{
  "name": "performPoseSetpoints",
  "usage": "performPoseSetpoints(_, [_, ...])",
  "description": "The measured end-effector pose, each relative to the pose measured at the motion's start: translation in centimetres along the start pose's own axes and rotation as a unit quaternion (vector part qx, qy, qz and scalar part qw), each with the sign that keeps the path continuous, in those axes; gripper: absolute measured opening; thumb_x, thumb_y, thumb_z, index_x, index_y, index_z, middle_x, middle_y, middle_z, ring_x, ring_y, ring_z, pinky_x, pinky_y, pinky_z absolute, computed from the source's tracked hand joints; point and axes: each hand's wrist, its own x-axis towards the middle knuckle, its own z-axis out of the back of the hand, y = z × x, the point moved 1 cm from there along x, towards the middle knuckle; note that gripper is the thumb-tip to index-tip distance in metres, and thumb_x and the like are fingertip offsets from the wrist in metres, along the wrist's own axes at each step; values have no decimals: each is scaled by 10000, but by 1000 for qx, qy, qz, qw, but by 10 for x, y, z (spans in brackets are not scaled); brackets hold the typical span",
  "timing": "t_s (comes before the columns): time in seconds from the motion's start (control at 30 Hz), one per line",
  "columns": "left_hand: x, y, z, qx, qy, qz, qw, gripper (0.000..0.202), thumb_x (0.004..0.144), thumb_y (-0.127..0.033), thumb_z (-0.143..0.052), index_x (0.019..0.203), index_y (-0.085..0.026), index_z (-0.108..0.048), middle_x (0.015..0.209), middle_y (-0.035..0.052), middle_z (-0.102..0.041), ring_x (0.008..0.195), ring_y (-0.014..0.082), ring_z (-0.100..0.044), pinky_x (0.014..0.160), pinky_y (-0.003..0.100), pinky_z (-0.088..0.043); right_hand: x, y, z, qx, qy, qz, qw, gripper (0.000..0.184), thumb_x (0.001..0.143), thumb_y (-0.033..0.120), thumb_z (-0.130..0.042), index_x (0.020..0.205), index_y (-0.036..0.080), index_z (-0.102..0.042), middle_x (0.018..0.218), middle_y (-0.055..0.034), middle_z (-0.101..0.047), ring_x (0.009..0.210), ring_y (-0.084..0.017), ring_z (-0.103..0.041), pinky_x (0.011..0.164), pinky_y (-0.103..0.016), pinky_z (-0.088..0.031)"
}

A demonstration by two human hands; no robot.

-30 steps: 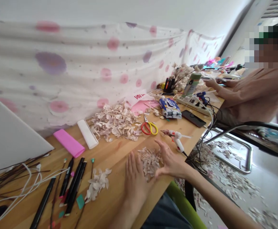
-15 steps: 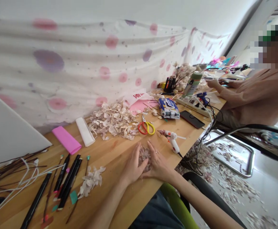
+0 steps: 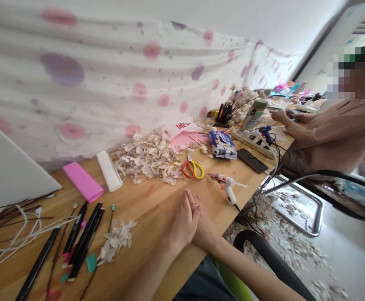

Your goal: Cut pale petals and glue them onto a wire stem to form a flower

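My left hand (image 3: 182, 219) and my right hand (image 3: 203, 229) are pressed together near the table's front edge, fingers stretched forward and the left lying over the right. The pale petals that showed between them before are hidden by my palms and fingers. Just beyond my fingertips lie scissors (image 3: 188, 169) with one red and one yellow handle. A white hot glue gun (image 3: 229, 190) rests to the right on its side. Behind the scissors spreads a big heap of dried, pale petals (image 3: 149, 156). A petal flower on a stem (image 3: 118, 241) lies left of my forearm.
Black markers (image 3: 86, 240), a pink paper roll (image 3: 83, 182) and a white roll (image 3: 109, 171) lie left. At the right are a blue packet (image 3: 222, 143), a phone (image 3: 251, 160), a power strip (image 3: 257, 142) and a bottle (image 3: 253, 115). A co-worker (image 3: 342, 129) sits beyond.
My hands, cupped apart around a small bunch of pale petals before, have closed together over it. The bunch no longer shows. The view has shifted slightly.
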Motion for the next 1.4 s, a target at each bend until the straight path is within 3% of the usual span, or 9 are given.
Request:
performPoseSetpoints(0.17, [-3,-5,2,75,-90,1,993,531,1018,-357,-338,1400,-6,-453,1449,321,-484,1338,383,-532,1095,546,-439,1,3,0,-20,28,6,999,836,970,220,-529,1646,255,-39,1656,-156,-321,1528,-369,-278,1209,-639,-310])
performPoseSetpoints(0.33, [-15,-1,5,124,-90,-32,988,518,988,-364,-437,1389,-45,-514,1341,287,-613,1270,416,-580,1073,618,-431,5,7,10,-20,48,1,999,837,939,204,-555,1642,193,-102,1663,-196,-280,1520,-406,-272,1185,-660,-336])
performPoseSetpoints(0.5, [-30,5,-7,191,-105,-94,971,719,994,-336,-431,1590,-44,-153,1560,282,-433,1434,378,-449,1169,576,-352,6,10,17,-2,61,7,998,895,934,109,-461,1639,206,83,1680,-147,-259,1541,-329,-251,1212,-584,-350])
performPoseSetpoints(0.6, [-34,10,-17,188,-128,-85,970,859,997,-371,-432,1589,-16,80,1607,322,-317,1470,386,-390,1140,543,-400,10,14,19,5,70,15,997,841,939,77,-424,1648,235,-1,1625,-118,-380,1502,-298,-339,1210,-528,-381])
performPoseSetpoints(0.67, [-35,12,-20,190,-137,-71,969,885,993,-377,-444,1581,-9,105,1600,345,-309,1460,397,-402,1112,538,-429,13,18,19,5,76,17,997,808,940,61,-420,1647,237,-73,1563,-123,-463,1444,-299,-418,1191,-514,-408])
performPoseSetpoints(0.8, [-36,10,-12,234,-170,-60,955,809,973,-400,-477,1581,-21,-101,1572,344,-364,1442,450,-402,1136,644,-338,21,25,19,-1,87,20,996,716,948,76,-481,1606,250,-257,1469,-134,-541,1343,-334,-480,1140,-551,-430])
performPoseSetpoints(0.97, [-35,15,25,201,-214,-42,955,552,1017,-431,-394,1444,-81,-379,1469,299,-505,1383,419,-469,1137,727,-246,25,30,22,-12,104,12,994,415,974,125,-553,1370,250,-561,1265,-126,-626,1133,-312,-543,1010,-497,-489])
performPoseSetpoints(1.13, [-34,34,46,69,-262,-27,962,402,1019,-427,-389,1287,-149,-501,1285,208,-630,1241,351,-580,1101,625,-389,32,29,30,-37,142,28,989,145,1017,157,-527,1020,194,-668,1051,-116,-631,963,-266,-562,889,-413,-510])
performPoseSetpoints(1.4, [-29,38,55,-5,-261,7,965,349,1043,-394,-310,1125,-171,-566,1094,152,-719,1067,279,-682,943,473,-545,49,18,30,-52,217,95,970,261,1057,295,-530,876,173,-674,900,-65,-680,834,-188,-646,758,-297,-511])
